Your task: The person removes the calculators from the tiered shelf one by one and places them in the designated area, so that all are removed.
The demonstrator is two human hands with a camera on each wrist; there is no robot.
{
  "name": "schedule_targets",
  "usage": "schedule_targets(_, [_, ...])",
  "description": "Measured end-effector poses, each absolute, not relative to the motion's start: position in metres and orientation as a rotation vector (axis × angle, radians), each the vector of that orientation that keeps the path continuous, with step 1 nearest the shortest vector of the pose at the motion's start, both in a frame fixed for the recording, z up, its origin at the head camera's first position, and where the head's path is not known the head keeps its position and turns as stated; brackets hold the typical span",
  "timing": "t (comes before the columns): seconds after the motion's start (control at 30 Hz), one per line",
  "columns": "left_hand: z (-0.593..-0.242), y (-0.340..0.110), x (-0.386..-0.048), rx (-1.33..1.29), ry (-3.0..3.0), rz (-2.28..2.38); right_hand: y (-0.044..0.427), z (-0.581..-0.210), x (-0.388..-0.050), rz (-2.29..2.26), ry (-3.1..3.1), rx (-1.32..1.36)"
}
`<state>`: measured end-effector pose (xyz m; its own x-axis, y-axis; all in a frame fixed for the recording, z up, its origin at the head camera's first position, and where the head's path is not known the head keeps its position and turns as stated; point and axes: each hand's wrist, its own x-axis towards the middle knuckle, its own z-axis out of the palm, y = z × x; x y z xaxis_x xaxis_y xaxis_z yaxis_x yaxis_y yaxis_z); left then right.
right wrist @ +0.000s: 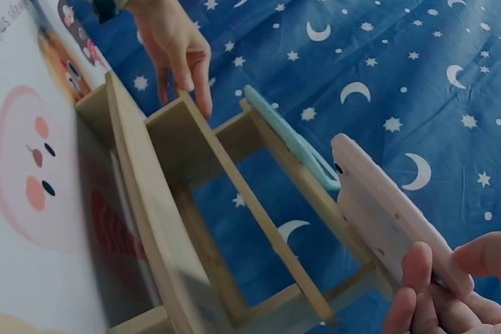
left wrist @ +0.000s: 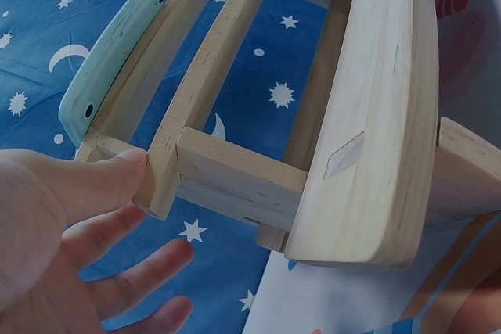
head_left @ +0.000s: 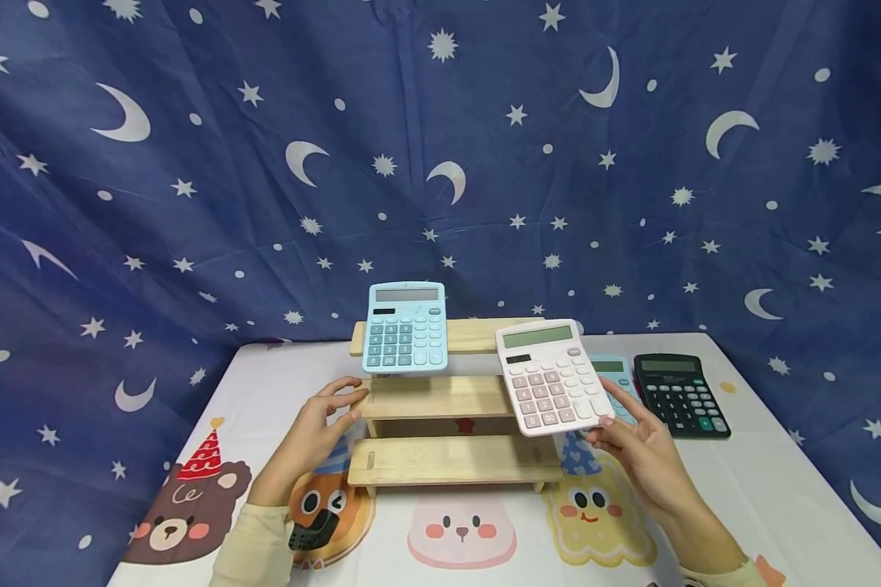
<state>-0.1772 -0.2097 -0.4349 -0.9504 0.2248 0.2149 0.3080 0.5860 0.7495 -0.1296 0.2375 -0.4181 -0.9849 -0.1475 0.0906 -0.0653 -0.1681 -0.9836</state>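
A three-tier wooden rack [head_left: 455, 461] stands on the table. My left hand [head_left: 314, 432] pinches the left end of its middle tier between thumb and forefinger, the other fingers spread, as the left wrist view shows. My right hand [head_left: 649, 458] holds a pink-and-white calculator [head_left: 582, 377] by its lower right corner. This calculator is tilted, keys facing me, in front of the top tier's right part. In the right wrist view, the calculator's back [right wrist: 376, 201] shows near the top tier. A light blue calculator [head_left: 424, 322] leans upright on the top tier's left side.
Right of the rack, a second blue calculator [head_left: 611, 368], partly hidden by the pink one and my hand, lies beside a black calculator [head_left: 675, 391]. A white cartoon-printed cloth [head_left: 250, 383] covers the table. Behind hangs a navy curtain [head_left: 411, 163] with moons and stars.
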Motion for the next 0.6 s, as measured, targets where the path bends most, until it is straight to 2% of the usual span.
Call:
schedule_targets(0.3, [-0.435,-0.21,-0.177,-0.443,-2.71,-1.312,0.248,-0.426,-0.123,-2.363,1.988,-0.286])
schedule_targets(0.6, [-0.434,-0.21,-0.177,-0.436,-2.712,-1.313,0.258,-0.435,-0.112,-2.337,2.03,-0.197])
